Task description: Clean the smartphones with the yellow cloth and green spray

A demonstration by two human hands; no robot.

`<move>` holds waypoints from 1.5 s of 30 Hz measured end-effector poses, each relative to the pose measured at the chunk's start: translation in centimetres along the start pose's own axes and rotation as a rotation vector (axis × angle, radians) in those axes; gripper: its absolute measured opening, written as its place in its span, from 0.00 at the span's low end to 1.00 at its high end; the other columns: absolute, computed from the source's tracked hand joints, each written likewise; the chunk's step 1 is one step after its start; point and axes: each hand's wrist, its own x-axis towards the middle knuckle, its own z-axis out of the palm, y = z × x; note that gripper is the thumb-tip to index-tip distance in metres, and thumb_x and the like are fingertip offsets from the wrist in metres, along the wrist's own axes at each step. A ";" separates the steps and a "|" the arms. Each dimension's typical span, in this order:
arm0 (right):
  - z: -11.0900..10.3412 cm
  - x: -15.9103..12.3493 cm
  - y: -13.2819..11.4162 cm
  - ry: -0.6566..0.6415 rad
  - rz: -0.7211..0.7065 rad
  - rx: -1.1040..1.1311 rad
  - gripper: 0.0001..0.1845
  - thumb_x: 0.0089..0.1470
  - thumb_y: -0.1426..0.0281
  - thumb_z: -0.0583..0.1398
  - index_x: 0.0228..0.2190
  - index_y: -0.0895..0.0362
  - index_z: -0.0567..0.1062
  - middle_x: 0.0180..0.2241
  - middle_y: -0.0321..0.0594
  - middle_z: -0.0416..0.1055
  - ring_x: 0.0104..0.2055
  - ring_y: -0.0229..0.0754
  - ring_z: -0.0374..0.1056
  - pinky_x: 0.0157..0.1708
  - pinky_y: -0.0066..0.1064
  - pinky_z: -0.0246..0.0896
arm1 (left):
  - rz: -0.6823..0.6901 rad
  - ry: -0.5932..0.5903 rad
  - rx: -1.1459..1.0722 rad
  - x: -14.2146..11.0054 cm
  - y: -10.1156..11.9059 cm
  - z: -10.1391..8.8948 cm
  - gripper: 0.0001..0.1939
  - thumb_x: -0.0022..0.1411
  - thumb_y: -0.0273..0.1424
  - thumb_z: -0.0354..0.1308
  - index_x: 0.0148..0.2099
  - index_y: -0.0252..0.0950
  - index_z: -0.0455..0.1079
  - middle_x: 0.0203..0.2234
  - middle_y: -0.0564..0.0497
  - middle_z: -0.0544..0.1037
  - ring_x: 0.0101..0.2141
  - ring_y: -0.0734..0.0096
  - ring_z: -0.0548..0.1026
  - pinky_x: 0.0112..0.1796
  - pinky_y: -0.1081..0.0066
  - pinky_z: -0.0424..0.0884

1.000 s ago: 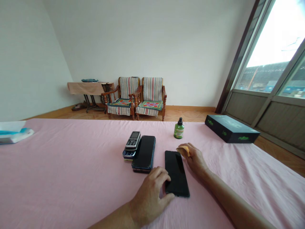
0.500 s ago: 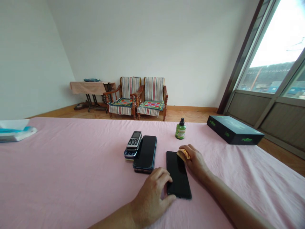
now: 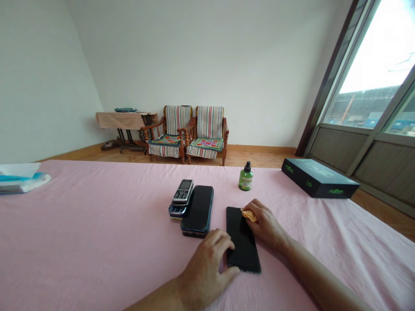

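Note:
A black smartphone (image 3: 242,244) lies flat on the pink cloth-covered surface, its dark screen up. My left hand (image 3: 207,263) grips its near left part, fingers at the left edge and thumb by the bottom corner. In my right hand (image 3: 264,222) a small folded yellow cloth (image 3: 249,215) is pinched against the phone's upper right edge. Left of this phone is a stack of dark smartphones (image 3: 198,209). Beside that stack a silver keypad phone (image 3: 183,191) rests on a blue keypad phone (image 3: 177,210).
A green bottle with a black cap (image 3: 246,177) stands beyond my right hand. A black box (image 3: 319,178) lies at the far right. At the left edge is a white and blue packet (image 3: 22,179). Two wooden chairs (image 3: 209,129) stand by the wall.
My right hand and the yellow cloth have shifted slightly along the phone's right edge, and the cloth shows more from under the fingers. My left hand keeps its place on the phone.

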 end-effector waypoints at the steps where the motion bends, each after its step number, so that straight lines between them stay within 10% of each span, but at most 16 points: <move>1: 0.0 0.0 0.0 -0.001 0.002 -0.004 0.10 0.49 0.80 0.55 0.32 0.56 0.72 0.34 0.39 0.67 0.34 0.41 0.66 0.34 0.31 0.61 | -0.001 0.000 0.001 0.0 0.0 0.0 0.18 0.47 0.19 0.68 0.41 0.35 0.70 0.42 0.47 0.72 0.46 0.61 0.70 0.49 0.64 0.65; 18: -1.1 -3.1 -3.7 -0.153 -0.070 0.117 0.16 0.45 0.84 0.53 0.32 0.54 0.73 0.32 0.39 0.70 0.34 0.42 0.66 0.32 0.30 0.58 | 0.013 -0.001 0.003 -0.1 -0.2 0.1 0.17 0.48 0.20 0.68 0.40 0.36 0.70 0.42 0.48 0.72 0.46 0.60 0.70 0.49 0.64 0.66; 29: 1.4 2.1 0.0 0.017 -0.068 -0.024 0.17 0.44 0.86 0.52 0.29 0.56 0.73 0.30 0.41 0.69 0.34 0.44 0.61 0.34 0.33 0.57 | 0.044 -0.007 0.028 -0.3 -0.6 0.3 0.17 0.50 0.21 0.67 0.42 0.35 0.71 0.42 0.47 0.72 0.45 0.60 0.69 0.49 0.65 0.66; 45: -1.1 -2.1 -4.5 -0.227 -0.034 0.271 0.14 0.46 0.82 0.55 0.28 0.53 0.76 0.30 0.39 0.71 0.32 0.41 0.68 0.30 0.29 0.60 | -0.094 0.031 0.001 -0.2 0.0 0.4 0.15 0.48 0.20 0.65 0.36 0.37 0.64 0.38 0.51 0.70 0.42 0.62 0.68 0.44 0.66 0.65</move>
